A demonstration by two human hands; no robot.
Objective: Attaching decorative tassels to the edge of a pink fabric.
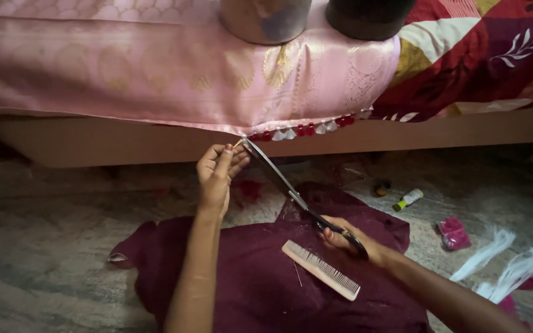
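A pink patterned cloth [155,74] hangs over the edge of a bed [124,142], its lower hem ending in a row of red and white tassels [306,129]. Below it, a maroon cloth [248,271] lies spread on the floor [32,246]. The left hand [218,176] is raised to the hem, its fingers pinched narrow on a small bit of the edging just left of the tassels. The tips of a long pair of scissors [279,179] meet that same spot, the blades slanting down to the right and nearly closed. A pale comb [321,269] rests on the maroon cloth between the two forearms. The right hand [348,237] is closed on the dark handles of the scissors, just above the comb. Further right on the floor lie a small white bottle with a green cap [408,199], a pink packet [453,234] and loose white threads [501,259]. A red patterned bedspread [482,55] covers the bed's right part.
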